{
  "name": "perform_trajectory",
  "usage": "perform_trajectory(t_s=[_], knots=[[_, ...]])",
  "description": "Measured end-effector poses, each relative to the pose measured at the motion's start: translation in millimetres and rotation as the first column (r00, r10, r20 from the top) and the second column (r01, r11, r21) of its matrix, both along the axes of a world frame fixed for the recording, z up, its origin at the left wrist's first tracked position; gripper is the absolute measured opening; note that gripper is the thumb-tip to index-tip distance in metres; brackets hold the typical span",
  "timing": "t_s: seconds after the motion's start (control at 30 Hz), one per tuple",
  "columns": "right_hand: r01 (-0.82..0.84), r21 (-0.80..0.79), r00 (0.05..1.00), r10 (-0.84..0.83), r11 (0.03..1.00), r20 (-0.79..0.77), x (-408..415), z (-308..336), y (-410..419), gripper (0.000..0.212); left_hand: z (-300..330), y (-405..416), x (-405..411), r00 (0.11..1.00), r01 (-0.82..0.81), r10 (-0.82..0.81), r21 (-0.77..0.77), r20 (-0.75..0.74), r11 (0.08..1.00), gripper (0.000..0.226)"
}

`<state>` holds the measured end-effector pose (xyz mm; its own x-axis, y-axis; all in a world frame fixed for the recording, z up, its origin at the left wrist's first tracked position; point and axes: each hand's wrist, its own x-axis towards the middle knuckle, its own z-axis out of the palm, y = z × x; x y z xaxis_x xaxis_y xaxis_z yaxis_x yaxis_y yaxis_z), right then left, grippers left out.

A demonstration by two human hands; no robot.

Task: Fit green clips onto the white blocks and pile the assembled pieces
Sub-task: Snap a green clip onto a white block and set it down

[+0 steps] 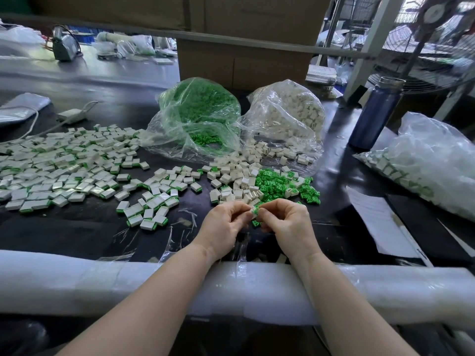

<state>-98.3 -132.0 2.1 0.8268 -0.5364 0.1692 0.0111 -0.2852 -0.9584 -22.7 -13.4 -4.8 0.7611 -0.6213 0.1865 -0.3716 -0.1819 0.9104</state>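
Left hand (223,222) and right hand (288,220) meet fingertip to fingertip, both pinching one white block (253,213) with a green clip (256,208) at its top edge — held just above the table (90,235). Loose green clips (279,185) lie just beyond the grip; assembled pieces (59,165) spread far left of it.

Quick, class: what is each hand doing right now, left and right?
Left hand: fingers curled, pinching the white block.
Right hand: fingers curled, pinching the green clip at that same block.
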Motion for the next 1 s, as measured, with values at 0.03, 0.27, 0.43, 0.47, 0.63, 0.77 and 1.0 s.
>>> perform_trajectory(t_s=[0.03, 0.27, 0.43, 0.47, 0.63, 0.77, 1.0], knots=[[0.001, 0.005, 1.0, -0.001, 1.0, -0.001, 0.2, -0.4, 0.1, 0.014, -0.2, 0.5, 0.6, 1.0, 0.003, -0.003, -0.005, 0.0, 1.0, 0.01], [-0.006, -0.065, 0.998, 0.001, 0.998, -0.063, 1.8, -2.2, 0.7, 0.015, -0.6, 0.6, 2.2, 1.0, 0.013, -0.013, -0.014, 0.008, 1.0, 0.014], [-0.028, -0.136, 0.994, 0.013, 0.99, -0.111, 2.3, -2.3, 0.7, 0.02, -1.8, 0.6, 2.5, 0.999, -0.006, 0.004, 0.042, 0.046, 0.999, 0.016], [-0.031, -0.138, 0.993, 0.015, 0.99, -0.116, 2.4, -2.2, 0.3, 0.021, -1.6, 0.6, 2.3, 0.998, -0.004, 0.001, 0.049, 0.06, 0.999, 0.016], [-0.032, -0.146, 0.991, 0.012, 0.989, -0.135, 3.3, -3.5, -1.4, 0.027, 0.1, 0.4, 1.8, 0.988, 0.017, -0.03, 0.092, 0.151, 0.996, 0.012], [-0.051, -0.141, 0.991, 0.032, 0.989, -0.134, 2.6, -4.3, -1.6, 0.027, 0.0, 0.8, 2.0, 0.991, -0.001, -0.012, 0.094, 0.135, 0.996, 0.012], [-0.019, -0.096, 0.989, 0.004, 0.995, -0.147, 4.1, -5.3, -1.7, 0.026, 0.5, 0.0, 0.4, 0.991, 0.005, -0.02, 0.11, 0.136, 0.994, 0.012]])
